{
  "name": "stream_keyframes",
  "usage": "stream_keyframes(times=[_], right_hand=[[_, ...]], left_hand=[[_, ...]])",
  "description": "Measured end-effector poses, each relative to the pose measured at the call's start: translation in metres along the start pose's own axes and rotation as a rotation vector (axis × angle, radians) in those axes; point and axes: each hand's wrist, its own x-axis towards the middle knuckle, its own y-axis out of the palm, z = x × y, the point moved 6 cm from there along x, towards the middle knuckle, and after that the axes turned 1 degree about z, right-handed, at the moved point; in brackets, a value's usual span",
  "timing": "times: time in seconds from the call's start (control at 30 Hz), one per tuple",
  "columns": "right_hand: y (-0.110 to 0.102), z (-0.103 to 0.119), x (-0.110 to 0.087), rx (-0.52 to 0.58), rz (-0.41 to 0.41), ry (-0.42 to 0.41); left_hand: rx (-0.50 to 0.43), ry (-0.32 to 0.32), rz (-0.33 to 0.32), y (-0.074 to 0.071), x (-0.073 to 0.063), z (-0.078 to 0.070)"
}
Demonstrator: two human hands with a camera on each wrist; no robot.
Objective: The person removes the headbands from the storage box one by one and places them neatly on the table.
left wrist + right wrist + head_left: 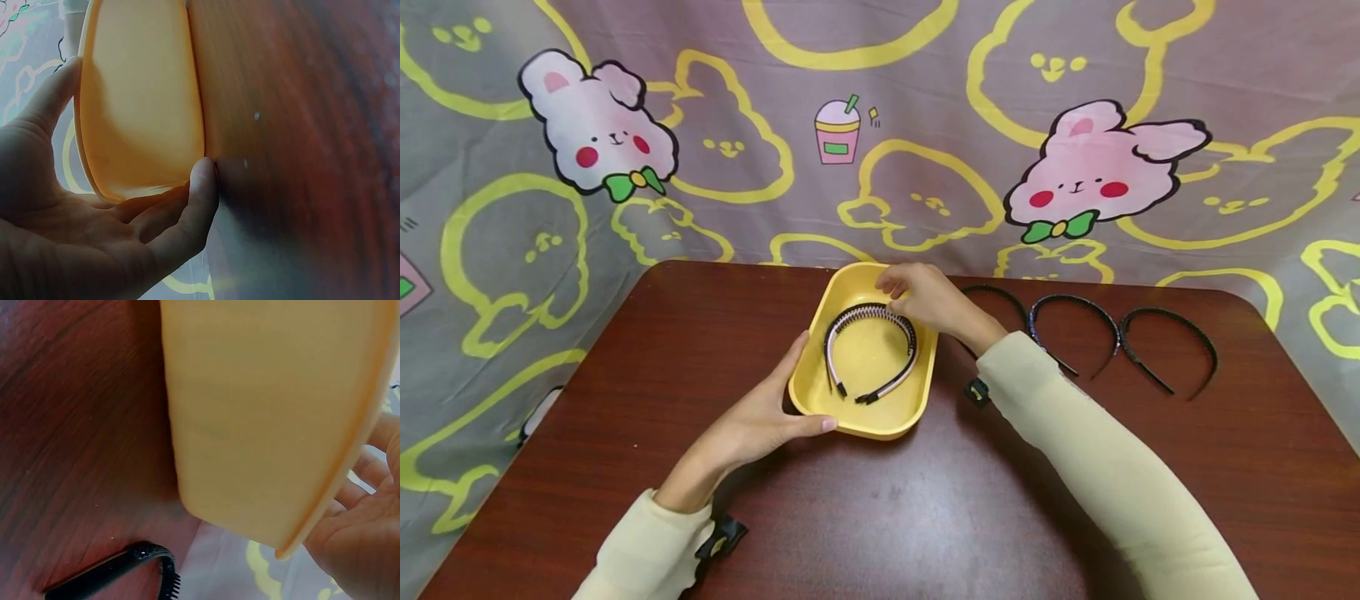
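Observation:
A yellow rectangular plastic basket point(859, 427) stands on the table, seen from its side in both wrist views. Nested inside lie headbands point(830, 354), black toothed and pale pink with black tips, their ends toward the near side. My left hand point(752, 425) grips the basket's near left corner, thumb along the near rim and fingers along the left wall. Over the far right part of the basket is my right hand point(928, 300), its fingers loosely bent and spread from the thumb, fingertips close to the top of the headbands' arc.
Right of the basket, a row of headbands lies on the brown table point(880, 517): a black one point(1000, 290) partly behind my right wrist, a dark blue-flecked one point(1075, 298) and another black one point(1180, 318). A patterned curtain point(895, 83) hangs behind the table.

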Motion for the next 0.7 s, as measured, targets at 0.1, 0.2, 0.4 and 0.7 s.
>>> stream_keyframes(times=[0.1, 0.2, 0.4, 0.7], right_hand=[[0.003, -0.004, 0.005, 0.006, 0.02, 0.017], [0.006, -0.006, 0.007, 0.006, 0.029, 0.025], [0.012, -0.006, 0.011, 0.009, 0.036, 0.014], [0.019, -0.007, 0.013, -0.055, 0.026, -0.017]], left_hand=[[0.001, -0.001, -0.001, 0.0, 0.0, 0.0], [0.004, 0.0, -0.003, 0.0, 0.001, 0.0], [0.006, -0.009, -0.003, -0.001, -0.001, 0.001], [-0.009, -0.002, 0.002, 0.0, -0.001, 0.001]])
